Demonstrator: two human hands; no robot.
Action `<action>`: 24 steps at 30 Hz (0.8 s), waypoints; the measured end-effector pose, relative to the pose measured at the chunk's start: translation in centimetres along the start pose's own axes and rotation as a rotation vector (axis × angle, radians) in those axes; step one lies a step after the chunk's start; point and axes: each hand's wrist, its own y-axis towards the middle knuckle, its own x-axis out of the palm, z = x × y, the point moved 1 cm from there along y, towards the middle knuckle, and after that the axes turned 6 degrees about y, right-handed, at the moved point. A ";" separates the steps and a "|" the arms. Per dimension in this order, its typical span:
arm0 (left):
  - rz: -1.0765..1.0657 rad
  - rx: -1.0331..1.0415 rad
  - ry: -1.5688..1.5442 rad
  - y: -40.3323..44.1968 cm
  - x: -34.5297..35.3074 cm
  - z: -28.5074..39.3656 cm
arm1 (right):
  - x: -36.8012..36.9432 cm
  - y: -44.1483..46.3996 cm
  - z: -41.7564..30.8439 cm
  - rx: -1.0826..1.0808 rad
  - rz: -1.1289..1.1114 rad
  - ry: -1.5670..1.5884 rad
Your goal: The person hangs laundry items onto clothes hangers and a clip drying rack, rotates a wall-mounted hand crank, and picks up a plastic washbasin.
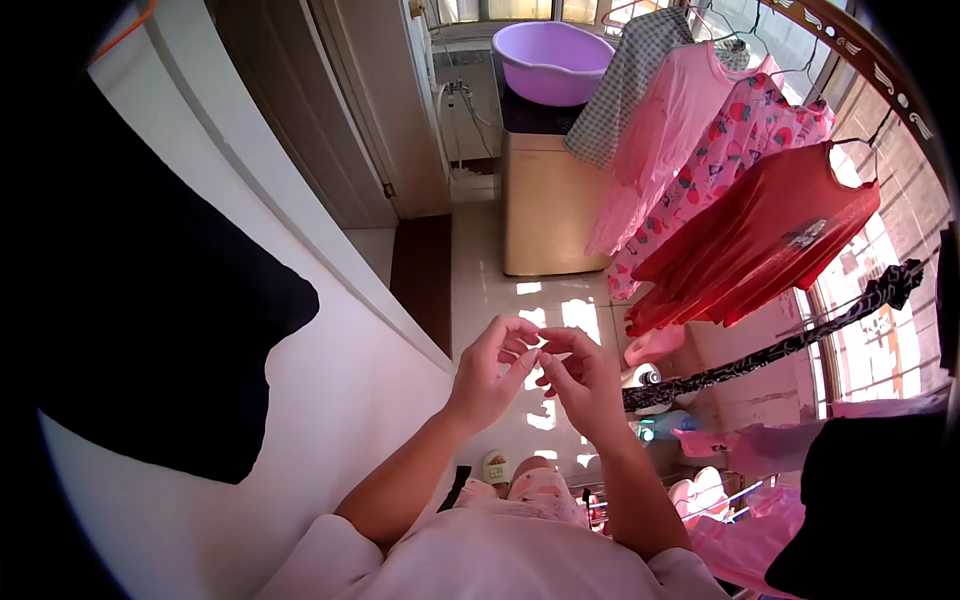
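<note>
My left hand [497,368] and my right hand [580,378] are raised in front of my chest, fingertips meeting over the tiled floor [475,290]. The fingers of both are curled, with thumb and forefinger tips pressed together. Anything between the fingertips is too small to make out. To the right of my right hand hangs a red shirt [760,235] on a hanger. Behind it are a pink strawberry-print garment [735,145], a plain pink top [668,125] and a grey checked cloth [625,95].
A purple basin [552,62] rests on a gold-coloured washing machine [553,205] ahead. The white wall [330,430] is on the left, beside a brown door [300,90]. A patterned dark strip [775,355] slants across the right, above pink clothes [770,450]. Black shapes cover both sides.
</note>
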 end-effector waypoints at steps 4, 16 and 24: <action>0.081 -0.057 -0.014 6.5 -2.6 -1.6 | 1.2 8.3 1.1 0.018 -0.005 0.123; 0.286 -0.043 -0.129 36.7 -8.3 -9.1 | -1.0 42.0 0.5 0.006 -0.176 0.113; 0.339 -0.098 -0.228 50.0 -16.4 -14.8 | -0.1 56.4 -0.7 0.020 -0.098 0.071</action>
